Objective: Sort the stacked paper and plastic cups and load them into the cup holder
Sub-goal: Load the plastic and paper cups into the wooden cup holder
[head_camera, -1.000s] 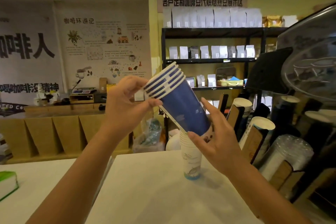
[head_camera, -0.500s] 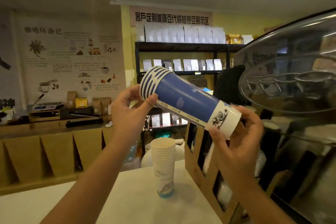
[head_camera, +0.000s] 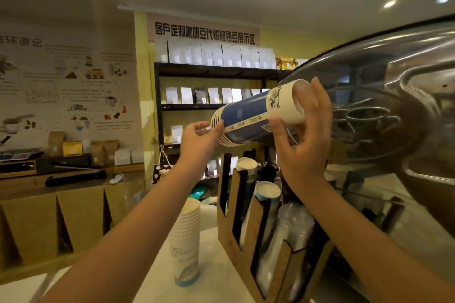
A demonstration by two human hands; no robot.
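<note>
A stack of blue paper cups lies almost level in the air, rims to the left, white base to the right. My left hand pinches the rim end and my right hand grips the base end. Directly below stands the wooden cup holder, its slots holding paper cups and clear plastic cups. A stack of white paper cups stands upright on the white counter, left of the holder.
A large shiny metal dome fills the right side, close to my right hand. Behind are black shelves with white bags and a cardboard-fronted counter on the left.
Both hands have lifted the blue stack higher and to the right, tipping its base end up. The view has swung so the cup holder is now under the stack.
</note>
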